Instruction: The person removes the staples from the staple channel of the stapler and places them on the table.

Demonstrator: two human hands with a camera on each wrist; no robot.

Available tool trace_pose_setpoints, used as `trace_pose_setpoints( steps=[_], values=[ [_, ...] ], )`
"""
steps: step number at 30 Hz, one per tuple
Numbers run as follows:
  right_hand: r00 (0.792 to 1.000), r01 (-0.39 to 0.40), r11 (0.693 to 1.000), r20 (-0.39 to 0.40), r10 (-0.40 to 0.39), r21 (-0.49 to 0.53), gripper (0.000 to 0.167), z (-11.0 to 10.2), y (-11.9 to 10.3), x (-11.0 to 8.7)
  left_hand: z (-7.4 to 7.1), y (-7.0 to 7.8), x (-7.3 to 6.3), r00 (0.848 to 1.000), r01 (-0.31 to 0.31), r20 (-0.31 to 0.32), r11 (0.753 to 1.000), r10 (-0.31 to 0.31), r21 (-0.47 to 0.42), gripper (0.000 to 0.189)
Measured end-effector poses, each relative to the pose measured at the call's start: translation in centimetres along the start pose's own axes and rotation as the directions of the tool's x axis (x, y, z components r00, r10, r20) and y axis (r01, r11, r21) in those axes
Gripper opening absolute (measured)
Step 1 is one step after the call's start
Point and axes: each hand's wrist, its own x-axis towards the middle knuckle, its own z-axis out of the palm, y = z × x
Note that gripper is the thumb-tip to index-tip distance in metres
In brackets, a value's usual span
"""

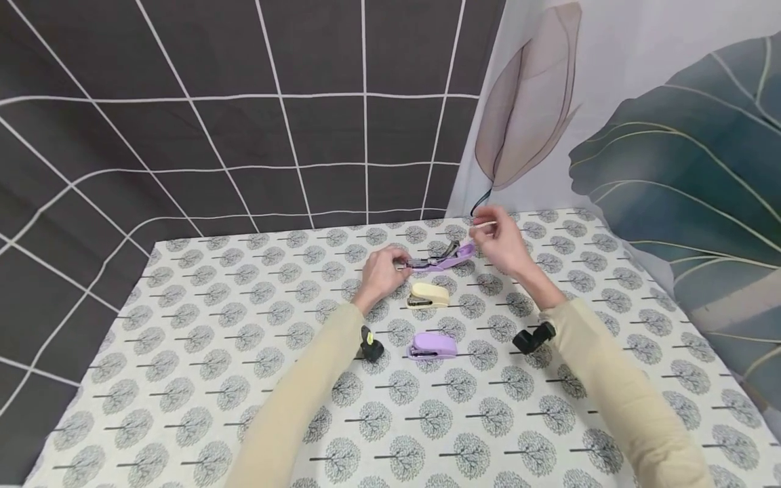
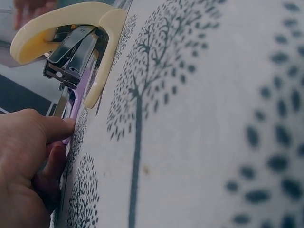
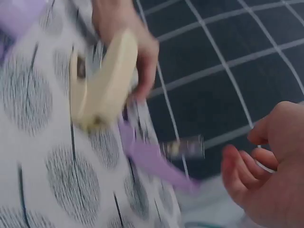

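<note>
At the far part of the table, a purple stapler lies spread open, its dark metal magazine exposed and its purple cover swung towards the right. My left hand pinches the left end of this stapler between thumb and fingers. In the left wrist view the thumb presses at the purple edge, partly behind a cream stapler. My right hand hovers by the stapler's right end, apart from it in the right wrist view. Its fingers are loosely bent; a thin pale sliver shows between them, too unclear to identify.
Nearer me than the opened stapler sits a cream stapler, and nearer still a second purple stapler. A tree-patterned cloth covers the table. A dark gridded curtain and a pale leaf-print curtain hang behind.
</note>
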Motion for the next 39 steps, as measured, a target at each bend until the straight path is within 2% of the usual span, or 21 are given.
trace_pose_setpoints(
  steps=[3, 7, 11, 19, 31, 39],
  values=[
    [0.995, -0.032, 0.999, 0.094, 0.029, 0.034, 0.042, 1.2, -0.8, -0.1, -0.1, -0.1, -0.1, 1.000, 0.009, -0.001, 1.000, -0.009, -0.004, 0.027],
    [0.966, -0.121, 0.991, 0.237, 0.103, 0.063, 0.036, 3.1, -0.7, -0.2, -0.1, 0.0, -0.1, 1.000, 0.001, -0.006, 1.000, -0.001, -0.001, 0.026],
    [0.941, -0.182, 0.981, 0.299, 0.155, 0.064, 0.034, 4.6, -0.2, 0.1, 0.0, 0.1, -0.2, 1.000, -0.007, -0.016, 1.000, 0.006, -0.010, 0.026],
    [0.918, -0.257, 0.966, 0.312, 0.245, -0.002, 0.031, 6.0, 0.2, 0.8, 0.0, 0.2, -0.2, 1.000, -0.006, -0.011, 1.000, 0.006, -0.010, 0.025],
    [0.894, -0.316, 0.949, 0.326, 0.306, -0.025, 0.026, 7.0, 0.5, 1.3, 0.0, 0.0, -0.1, 1.000, -0.011, -0.025, 1.000, 0.011, -0.014, 0.025],
    [0.895, -0.313, 0.949, 0.323, 0.309, -0.039, 0.027, 7.4, 0.6, 1.4, 0.0, 0.0, -0.1, 1.000, -0.010, -0.025, 1.000, 0.010, -0.010, 0.025]
  ],
)
